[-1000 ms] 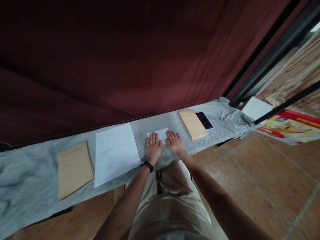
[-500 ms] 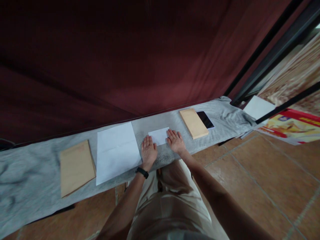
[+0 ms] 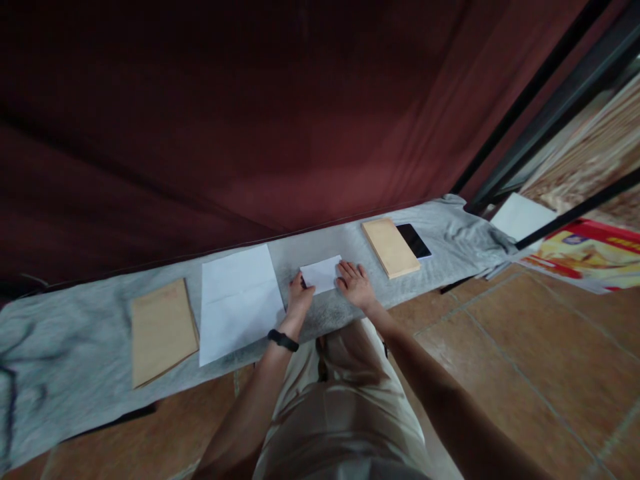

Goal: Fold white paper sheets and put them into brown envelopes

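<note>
Grey counter carries sheet and envelopes beside the hands; left hand fingers pinch the folded paper, right hand lies flat, released.

At the centre of the frame we see a small folded sheet of matt white paper, lying on soft, wrinkled grey cloth. Left of it lie a larger creased white paper sheet and a matt brown paper envelope. Toward the upper right a glossy black phone rests beside a tan paper stack, and smooth terracotta tiles fill the lower right.
</note>
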`<state>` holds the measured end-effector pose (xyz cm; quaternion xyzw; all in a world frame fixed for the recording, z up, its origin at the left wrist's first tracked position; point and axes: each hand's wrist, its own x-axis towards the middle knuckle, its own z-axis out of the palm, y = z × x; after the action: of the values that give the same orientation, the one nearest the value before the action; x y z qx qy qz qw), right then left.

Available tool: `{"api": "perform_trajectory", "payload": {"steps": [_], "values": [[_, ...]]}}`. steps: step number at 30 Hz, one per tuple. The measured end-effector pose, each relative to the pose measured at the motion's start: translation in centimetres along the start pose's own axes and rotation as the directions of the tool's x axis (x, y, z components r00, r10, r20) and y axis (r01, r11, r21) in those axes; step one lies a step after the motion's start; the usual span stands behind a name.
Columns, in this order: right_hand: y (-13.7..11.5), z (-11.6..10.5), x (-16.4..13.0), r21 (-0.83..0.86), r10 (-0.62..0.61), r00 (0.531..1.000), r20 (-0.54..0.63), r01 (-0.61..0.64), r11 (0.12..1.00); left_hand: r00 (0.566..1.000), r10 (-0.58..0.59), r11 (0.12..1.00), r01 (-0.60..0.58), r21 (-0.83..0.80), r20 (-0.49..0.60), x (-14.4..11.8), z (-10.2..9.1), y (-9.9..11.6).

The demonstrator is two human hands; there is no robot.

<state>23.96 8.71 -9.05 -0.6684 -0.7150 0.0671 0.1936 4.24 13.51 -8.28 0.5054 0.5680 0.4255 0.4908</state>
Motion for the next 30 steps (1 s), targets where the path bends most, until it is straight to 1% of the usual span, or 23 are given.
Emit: {"api": "perform_trajectory", "payload": {"steps": [2,5,7,8,10,13,14,16,18,20,22,23,27,30], "values": [[0.1,-0.3,-0.2,0.030,-0.046,0.999,0.008,0.046,0.999,0.997,-0.071,0.995,0.071,-0.072,0.001,-0.5,-0.1,0.5],[0.2,-0.6,-0.4,0.110,-0.162,0.987,0.015,0.159,0.981,0.986,-0.161,0.972,0.164,-0.167,0.031,-1.4,-0.7,1.4],[0.4,-0.8,-0.4,0.191,-0.179,0.983,-0.024,0.181,0.965,0.980,-0.190,0.958,0.198,-0.209,0.061,-2.0,-1.4,2.1],[0.5,-0.9,-0.3,0.244,-0.153,0.987,-0.058,0.162,0.956,0.977,-0.194,0.949,0.209,-0.237,0.083,-2.3,-1.7,2.6],[0.6,-1.3,-0.3,0.361,-0.056,0.990,-0.128,0.099,0.927,0.972,-0.189,0.923,0.224,-0.312,0.139,-2.9,-2.5,3.6],[0.7,-2.6,-0.3,0.499,0.063,0.976,-0.206,0.049,0.865,0.966,-0.127,0.892,0.211,-0.399,0.226,-3.7,-3.5,5.3],[0.7,-3.2,-0.2,0.529,0.086,0.971,-0.225,0.048,0.847,0.965,-0.099,0.904,0.189,-0.384,0.243,-3.9,-3.8,5.7],[0.8,-4.4,0.0,0.577,0.118,0.963,-0.242,0.045,0.815,0.964,-0.053,0.952,0.127,-0.277,0.260,-4.1,-4.3,6.4],[0.9,-5.2,0.4,0.610,0.141,0.963,-0.231,0.030,0.792,0.974,-0.024,0.992,0.051,-0.116,0.223,-4.0,-4.5,6.5],[1.1,-5.4,1.0,0.635,0.166,0.963,-0.211,0.006,0.773,0.987,-0.001,1.000,-0.004,0.031,0.162,-3.6,-4.2,6.1],[1.3,-4.9,1.7,0.640,0.206,0.960,-0.192,-0.037,0.768,0.993,0.016,0.991,-0.032,0.129,0.120,-2.9,-3.5,5.3],[1.3,-4.4,2.0,0.623,0.230,0.957,-0.175,-0.073,0.779,0.993,0.018,0.986,-0.037,0.163,0.113,-2.6,-3.0,4.9],[1.2,-2.5,2.8,0.483,0.323,0.940,-0.112,-0.233,0.844,0.996,0.001,0.964,-0.024,0.265,0.085,-0.9,-1.7,3.4],[0.9,-1.6,3.0,0.426,0.339,0.936,-0.099,-0.268,0.864,0.998,-0.010,0.932,-0.013,0.362,0.060,0.2,-1.4,2.8]]}}
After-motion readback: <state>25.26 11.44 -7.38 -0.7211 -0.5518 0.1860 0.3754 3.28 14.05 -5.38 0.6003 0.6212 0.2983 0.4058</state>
